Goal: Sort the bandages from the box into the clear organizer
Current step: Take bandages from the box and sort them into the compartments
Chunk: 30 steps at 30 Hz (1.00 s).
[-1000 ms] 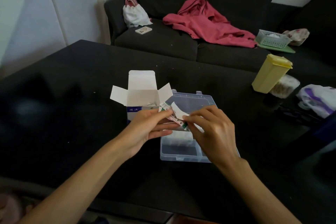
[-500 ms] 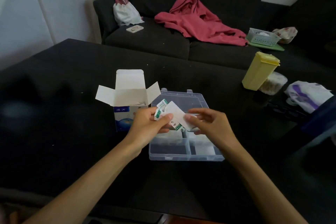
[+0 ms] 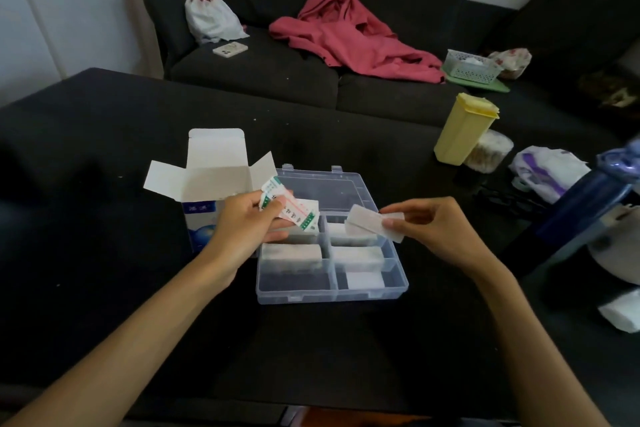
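Note:
The white and blue bandage box stands open on the black table, flaps spread. Right of it lies the clear organizer, lid folded back, with white bandage stacks in several compartments. My left hand grips a small bunch of wrapped bandages with green and red print, over the organizer's left edge. My right hand pinches a plain white bandage by its right end, above the organizer's right compartments.
A yellow lidded container and a round tub stand at the right. A white and purple bag and a dark blue bottle lie further right. A dark sofa with a red garment sits behind the table.
My hands have drawn apart: the right hand pulled one white bandage away from the bunch, to the right. The left hand kept the rest beside the box.

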Motion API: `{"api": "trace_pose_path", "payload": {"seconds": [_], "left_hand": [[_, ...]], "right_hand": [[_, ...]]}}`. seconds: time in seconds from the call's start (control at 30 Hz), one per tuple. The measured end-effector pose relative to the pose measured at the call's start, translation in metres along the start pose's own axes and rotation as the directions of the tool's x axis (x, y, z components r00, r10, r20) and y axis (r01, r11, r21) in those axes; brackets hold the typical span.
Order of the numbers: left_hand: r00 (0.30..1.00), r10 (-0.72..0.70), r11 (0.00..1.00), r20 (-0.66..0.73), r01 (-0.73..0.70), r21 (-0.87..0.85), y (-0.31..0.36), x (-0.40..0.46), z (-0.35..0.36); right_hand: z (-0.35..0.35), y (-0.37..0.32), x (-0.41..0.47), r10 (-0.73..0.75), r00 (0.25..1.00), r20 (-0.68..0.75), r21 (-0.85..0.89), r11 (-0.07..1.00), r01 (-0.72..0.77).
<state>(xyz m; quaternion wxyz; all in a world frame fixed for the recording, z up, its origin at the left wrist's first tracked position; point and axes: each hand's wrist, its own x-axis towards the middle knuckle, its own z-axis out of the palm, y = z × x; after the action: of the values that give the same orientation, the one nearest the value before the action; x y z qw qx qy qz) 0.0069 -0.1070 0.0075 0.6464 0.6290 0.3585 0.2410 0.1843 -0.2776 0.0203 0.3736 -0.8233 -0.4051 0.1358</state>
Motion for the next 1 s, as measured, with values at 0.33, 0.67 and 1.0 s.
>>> {"api": "trace_pose_path", "payload": {"seconds": [0.33, 0.67, 1.0], "left_hand": [[0.999, -0.019, 0.999, 0.027, 0.018, 0.032, -0.003, 0.0, -0.004], [0.989, -0.073, 0.997, 0.128, 0.073, 0.007, -0.007, 0.001, 0.001], [0.963, -0.171, 0.975, 0.207, 0.195, -0.104, -0.013, 0.001, 0.008]], "right_hand": [[0.019, 0.012, 0.012, 0.026, 0.981, 0.192, -0.114, 0.994, -0.004], [0.034, 0.011, 0.024, 0.009, 0.972, 0.233, -0.179, 0.983, 0.034], [0.038, 0.004, 0.024, 0.039, 0.975, 0.22, -0.455, 0.888, 0.067]]}}
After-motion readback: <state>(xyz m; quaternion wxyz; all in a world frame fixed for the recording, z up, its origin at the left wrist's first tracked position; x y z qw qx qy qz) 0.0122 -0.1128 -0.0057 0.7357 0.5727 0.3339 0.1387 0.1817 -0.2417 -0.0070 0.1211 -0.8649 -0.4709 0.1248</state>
